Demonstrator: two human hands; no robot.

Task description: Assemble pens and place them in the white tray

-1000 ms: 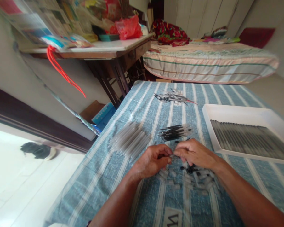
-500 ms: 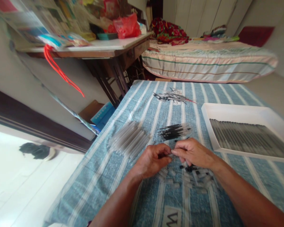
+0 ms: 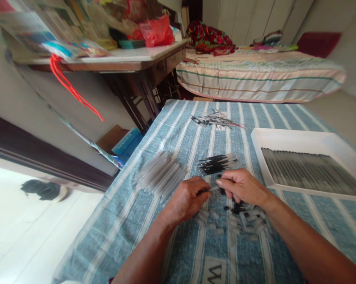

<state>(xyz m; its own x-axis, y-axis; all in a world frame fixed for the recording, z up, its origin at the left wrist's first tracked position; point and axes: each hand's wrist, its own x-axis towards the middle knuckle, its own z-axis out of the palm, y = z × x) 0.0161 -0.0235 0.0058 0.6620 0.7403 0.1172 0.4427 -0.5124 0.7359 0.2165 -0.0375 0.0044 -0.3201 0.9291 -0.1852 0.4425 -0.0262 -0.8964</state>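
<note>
The left hand and right hand pinch a slim, translucent rod between them, each grip closed on it, just above the blue-and-white striped cloth. Beyond lie smooth, frosted tubes and thin, dark refills; stubby translucent caps scatter nearer, beside a rigid white tray of ranked, slender pens.

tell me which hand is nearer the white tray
The right. The right hand is just left of the white tray, beside its near left corner; the left hand is farther left, beyond the right hand and close to the grey tubes.
</note>
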